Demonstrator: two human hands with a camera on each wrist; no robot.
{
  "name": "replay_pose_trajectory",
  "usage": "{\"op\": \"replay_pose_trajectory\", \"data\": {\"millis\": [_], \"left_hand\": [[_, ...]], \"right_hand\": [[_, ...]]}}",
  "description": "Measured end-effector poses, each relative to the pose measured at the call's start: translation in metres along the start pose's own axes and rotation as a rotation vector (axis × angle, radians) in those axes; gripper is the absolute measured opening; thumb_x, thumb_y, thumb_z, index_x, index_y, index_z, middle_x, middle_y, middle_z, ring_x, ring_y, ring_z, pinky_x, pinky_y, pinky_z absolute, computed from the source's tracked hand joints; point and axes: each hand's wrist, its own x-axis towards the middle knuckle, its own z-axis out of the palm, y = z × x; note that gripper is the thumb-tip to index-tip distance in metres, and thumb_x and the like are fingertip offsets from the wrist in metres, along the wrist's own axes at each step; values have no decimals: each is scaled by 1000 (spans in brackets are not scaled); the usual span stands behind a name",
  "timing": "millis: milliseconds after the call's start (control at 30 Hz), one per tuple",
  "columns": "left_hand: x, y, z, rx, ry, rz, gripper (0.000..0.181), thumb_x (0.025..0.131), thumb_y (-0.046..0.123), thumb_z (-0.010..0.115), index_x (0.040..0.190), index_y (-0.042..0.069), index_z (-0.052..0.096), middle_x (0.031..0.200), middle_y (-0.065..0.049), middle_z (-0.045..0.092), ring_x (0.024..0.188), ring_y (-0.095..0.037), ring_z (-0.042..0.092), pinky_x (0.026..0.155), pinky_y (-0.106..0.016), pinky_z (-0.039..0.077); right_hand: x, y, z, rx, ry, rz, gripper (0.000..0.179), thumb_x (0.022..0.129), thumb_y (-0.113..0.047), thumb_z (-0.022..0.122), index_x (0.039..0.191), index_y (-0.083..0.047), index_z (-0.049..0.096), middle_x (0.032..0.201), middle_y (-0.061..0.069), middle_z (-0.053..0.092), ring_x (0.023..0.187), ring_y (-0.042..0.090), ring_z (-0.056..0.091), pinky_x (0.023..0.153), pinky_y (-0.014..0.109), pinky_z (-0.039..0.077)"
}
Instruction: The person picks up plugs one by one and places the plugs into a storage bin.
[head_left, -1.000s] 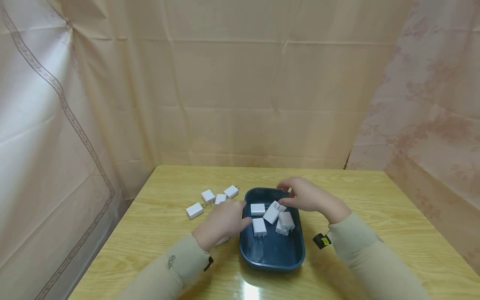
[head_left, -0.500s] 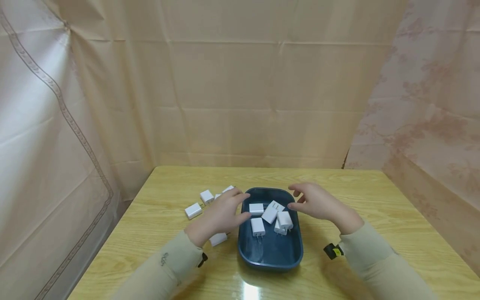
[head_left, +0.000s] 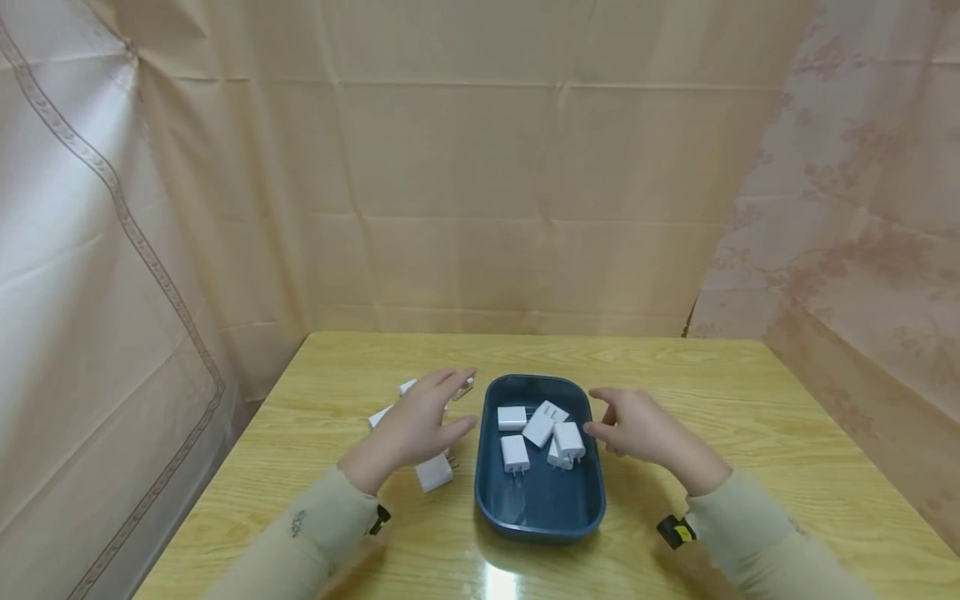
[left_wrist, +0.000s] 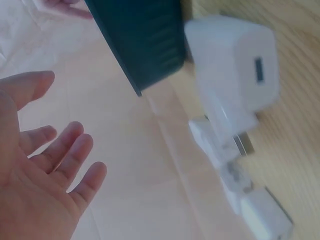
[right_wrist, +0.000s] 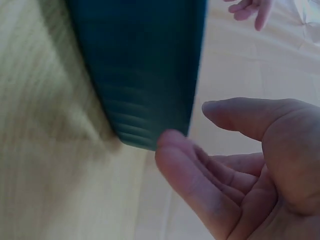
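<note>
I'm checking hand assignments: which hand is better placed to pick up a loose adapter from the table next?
Probably the left hand: it is empty and close to the loose adapters; the right hand is across the tray from them.

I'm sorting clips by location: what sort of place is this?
Probably a makeshift, curtained-off workspace: draped sheets hang behind and beside a wood-grain table, which bears a dark tray of white plug adapters.

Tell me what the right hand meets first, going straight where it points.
The right hand would likely meet the right side of the dark blue tray; its height is hard to judge.
</note>
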Motion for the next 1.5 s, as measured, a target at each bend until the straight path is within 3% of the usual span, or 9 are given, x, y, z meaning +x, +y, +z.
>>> {"op": "replay_pose_trajectory", "data": {"millis": [133,333,600,800,1133,1500], "left_hand": [[-7,-10,-2,-30,-1,-12,75,93,30,75,157,12,39,133,-7,60,127,-29,54,106,-50,42],[-22,-27,-4,-47,-6,-40,79,92,25,77,158,10,36,128,-9,63,122,-29,56,104,-50,44],[-34,-41,-6,-21,-8,-49,76,92,27,77,154,5,41,126,-10,63,124,-32,56,105,-52,43],[-35,-43,-7,3,-15,-55,73,92,29,76,153,6,43,131,-13,62,136,-41,46,111,-57,36],[-37,-38,-2,23,-110,-137,75,91,32,77,155,9,43,142,-19,54,135,-41,47,108,-57,39],[-41,-36,11,30,-199,-151,66,91,31,77,147,7,53,146,-24,49,129,-40,53,103,-54,45]], "right_hand": [[-3,1,8,25,1,6,60,95,-11,71,143,15,46,68,5,66,51,20,63,50,32,52],[-5,0,17,23,18,26,55,95,-9,68,142,12,50,59,2,61,45,19,60,43,31,48],[-6,-2,17,8,19,74,53,94,-8,69,141,11,52,60,2,60,44,18,60,44,31,50],[-5,-4,17,3,16,87,53,94,-8,69,141,9,53,61,3,61,44,18,60,45,31,50],[-4,-7,18,-26,9,95,53,93,-8,69,140,9,53,60,3,60,43,17,59,44,30,49],[-3,-7,17,-48,-6,96,53,93,-8,68,141,9,53,61,4,59,44,17,59,45,30,48]]}}
